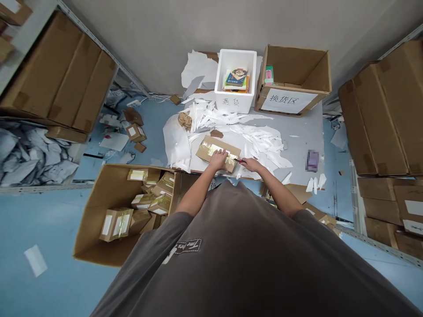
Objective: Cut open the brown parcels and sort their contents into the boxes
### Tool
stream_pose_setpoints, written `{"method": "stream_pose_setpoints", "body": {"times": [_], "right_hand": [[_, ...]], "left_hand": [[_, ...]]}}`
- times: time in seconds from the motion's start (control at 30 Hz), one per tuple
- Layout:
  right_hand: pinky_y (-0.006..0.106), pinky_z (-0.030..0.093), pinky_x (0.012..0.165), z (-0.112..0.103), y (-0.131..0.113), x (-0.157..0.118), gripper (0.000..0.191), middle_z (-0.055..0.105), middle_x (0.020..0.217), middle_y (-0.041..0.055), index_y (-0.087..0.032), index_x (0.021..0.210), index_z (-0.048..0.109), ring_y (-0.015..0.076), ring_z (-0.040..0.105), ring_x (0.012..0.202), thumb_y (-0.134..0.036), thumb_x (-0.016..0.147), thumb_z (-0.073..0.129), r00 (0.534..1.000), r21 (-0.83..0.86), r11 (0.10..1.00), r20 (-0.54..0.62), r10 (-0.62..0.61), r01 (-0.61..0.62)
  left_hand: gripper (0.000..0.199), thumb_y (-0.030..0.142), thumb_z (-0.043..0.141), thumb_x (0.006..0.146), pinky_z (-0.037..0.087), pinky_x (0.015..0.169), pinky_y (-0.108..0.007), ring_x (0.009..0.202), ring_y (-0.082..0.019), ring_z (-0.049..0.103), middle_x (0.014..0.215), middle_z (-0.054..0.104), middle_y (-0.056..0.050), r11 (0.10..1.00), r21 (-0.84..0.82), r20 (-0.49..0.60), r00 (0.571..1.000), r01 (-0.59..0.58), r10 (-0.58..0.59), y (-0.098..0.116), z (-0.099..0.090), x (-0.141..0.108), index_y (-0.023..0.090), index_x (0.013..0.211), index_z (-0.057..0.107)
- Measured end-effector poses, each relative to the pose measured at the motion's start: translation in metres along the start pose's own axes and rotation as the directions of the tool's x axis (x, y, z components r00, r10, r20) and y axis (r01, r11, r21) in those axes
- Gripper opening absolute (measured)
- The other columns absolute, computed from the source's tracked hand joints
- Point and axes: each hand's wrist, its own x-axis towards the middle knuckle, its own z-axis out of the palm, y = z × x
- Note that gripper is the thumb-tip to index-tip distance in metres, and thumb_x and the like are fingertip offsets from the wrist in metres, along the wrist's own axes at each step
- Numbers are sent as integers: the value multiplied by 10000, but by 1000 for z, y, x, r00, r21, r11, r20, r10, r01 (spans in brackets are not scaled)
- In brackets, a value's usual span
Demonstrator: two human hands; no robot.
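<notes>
A brown cardboard box (206, 148) with shiny yellowish tape and a white label lies at the front of the table, turned at a slant. My left hand (218, 159) rests on top of it, its fingers spread over the label and tape. In my right hand (251, 164) is a small cutting knife (242, 161) with red and black on its handle. Its dark tip reaches the taped right part of the box; how deep it goes I cannot tell. Torn white paper (261, 140) lies around the box.
Behind stand a white bin (235, 105) holding books and an open carton (291, 110) with a paper sign. At my left, a large open carton (89, 211) contains several small taped boxes. Shelves of cartons flank both sides. A purple item (312, 160) sits at the table's right.
</notes>
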Motion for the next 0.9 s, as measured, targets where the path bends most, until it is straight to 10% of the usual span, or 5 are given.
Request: {"method": "stream_pose_setpoints", "body": {"times": [0.43,0.9], "right_hand": [[224,398,423,15,22,-8,422,528,531,-70,-258,897,458,134,487,411,-617,1051,618,945,603,787,316,-85,-130],[256,464,472,40,8,-22,507,530,537,-58,-259,867,492,145,487,455,-730,992,630,969,723,677,238,-61,-135]], "left_hand": [[1248,483,1048,488,229,1351,-474,1615,-397,382,1703,460,-234,1000,-22,70,997,10,-9,-2,9,11,146,1561,507],[1339,495,1019,555,243,1341,-450,1629,-378,372,1686,475,-252,999,26,111,993,40,-43,2,3,7,132,1660,357]]}}
